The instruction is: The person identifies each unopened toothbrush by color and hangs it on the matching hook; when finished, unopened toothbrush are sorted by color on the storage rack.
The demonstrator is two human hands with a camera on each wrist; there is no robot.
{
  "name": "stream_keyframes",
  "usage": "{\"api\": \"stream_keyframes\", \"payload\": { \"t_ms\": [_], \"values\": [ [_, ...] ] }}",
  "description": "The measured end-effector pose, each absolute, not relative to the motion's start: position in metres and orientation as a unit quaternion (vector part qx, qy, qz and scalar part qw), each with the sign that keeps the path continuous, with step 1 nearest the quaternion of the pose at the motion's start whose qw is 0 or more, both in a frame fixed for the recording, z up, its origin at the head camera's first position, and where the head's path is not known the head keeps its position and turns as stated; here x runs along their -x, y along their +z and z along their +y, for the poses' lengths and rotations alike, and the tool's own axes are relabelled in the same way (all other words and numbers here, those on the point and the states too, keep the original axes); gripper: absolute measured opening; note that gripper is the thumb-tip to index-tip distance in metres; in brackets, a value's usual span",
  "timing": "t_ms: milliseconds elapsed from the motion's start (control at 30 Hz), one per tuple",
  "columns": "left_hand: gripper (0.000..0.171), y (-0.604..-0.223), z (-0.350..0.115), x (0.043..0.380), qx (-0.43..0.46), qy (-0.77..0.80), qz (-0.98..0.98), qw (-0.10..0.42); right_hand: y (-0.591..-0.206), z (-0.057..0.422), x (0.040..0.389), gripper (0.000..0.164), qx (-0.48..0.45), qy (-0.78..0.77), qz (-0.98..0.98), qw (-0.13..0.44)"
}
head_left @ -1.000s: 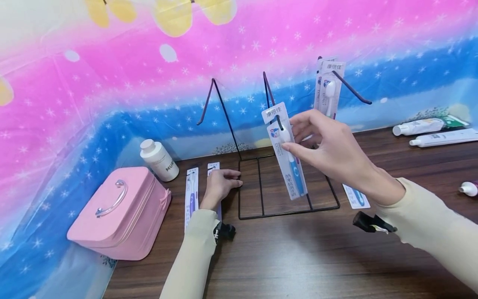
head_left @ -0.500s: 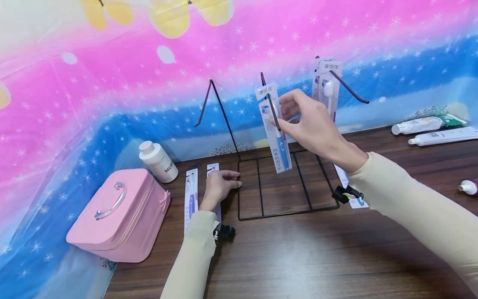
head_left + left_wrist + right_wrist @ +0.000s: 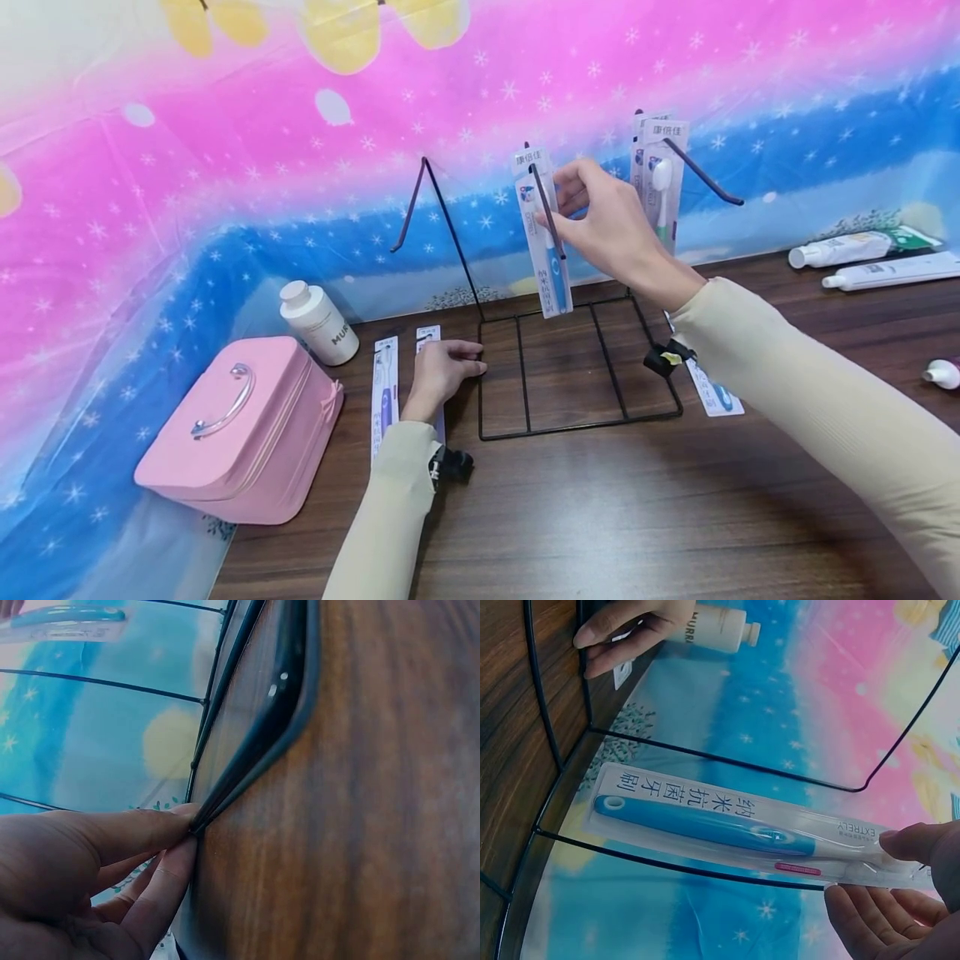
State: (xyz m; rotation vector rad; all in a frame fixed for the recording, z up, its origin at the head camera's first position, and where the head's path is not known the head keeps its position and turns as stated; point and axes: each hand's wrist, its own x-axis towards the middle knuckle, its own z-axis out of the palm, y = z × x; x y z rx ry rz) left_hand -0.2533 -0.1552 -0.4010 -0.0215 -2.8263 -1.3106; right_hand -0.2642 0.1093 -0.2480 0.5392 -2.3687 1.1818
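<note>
Item: blue toothbrush pack (image 3: 555, 279), held upright at the middle hook (image 3: 553, 218) of a black wire rack (image 3: 577, 429); the hook passes through the slot in its card, and the hook's end projects in front.

Right hand (image 3: 603, 212): grip narrow, thumb and fingers closed on the pack's upper edge, near the slot, presumably to guide the card while leaving the hook's path free.

Left hand (image 3: 444, 371): grip narrow, thumb and finger pinching the rack's base wire at its left side, probably to steady a light frame against pushing.

Right hook (image 3: 705, 175): bears at least two hanging packs (image 3: 666, 179), slots threaded likewise, fronts outward, likely for display.

Left hook (image 3: 409, 208): no pack on it.

Bench (image 3: 600, 517): purple toothbrush pack (image 3: 386, 387), lying face up near the left hand, perhaps for easy reach; white bottle (image 3: 318, 323) standing behind pink case (image 3: 232, 425).
</note>
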Motion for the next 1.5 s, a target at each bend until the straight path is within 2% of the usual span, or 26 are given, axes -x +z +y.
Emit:
{"api": "stream_keyframes", "payload": {
  "t_ms": [200, 500, 833, 1100, 1267, 1500],
  "values": [
    [0.023, -0.402, -0.156, 0.254, 0.003, -0.423, -0.906, 0.011, -0.246, 0.109, 0.267, 0.043, -0.186, 0.422, -0.862, 0.21],
    [0.022, -0.403, -0.154, 0.254, -0.002, -0.423, -0.906, 0.011, -0.254, 0.127, 0.25, 0.061, -0.2, 0.391, -0.876, 0.202],
    [0.022, -0.405, -0.154, 0.255, 0.002, -0.419, -0.908, 0.017, -0.297, 0.179, 0.211, 0.045, -0.301, 0.325, -0.868, 0.226],
    [0.023, -0.405, -0.155, 0.256, -0.003, -0.424, -0.905, 0.012, -0.327, 0.222, 0.19, 0.038, -0.262, 0.289, -0.901, 0.19],
    [0.023, -0.403, -0.156, 0.256, -0.003, -0.428, -0.904, 0.01, -0.342, 0.248, 0.195, 0.032, -0.222, 0.286, -0.917, 0.167],
    [0.022, -0.404, -0.156, 0.257, -0.009, -0.43, -0.903, 0.008, -0.362, 0.275, 0.228, 0.029, -0.154, 0.305, -0.931, 0.131]
  ]
}}
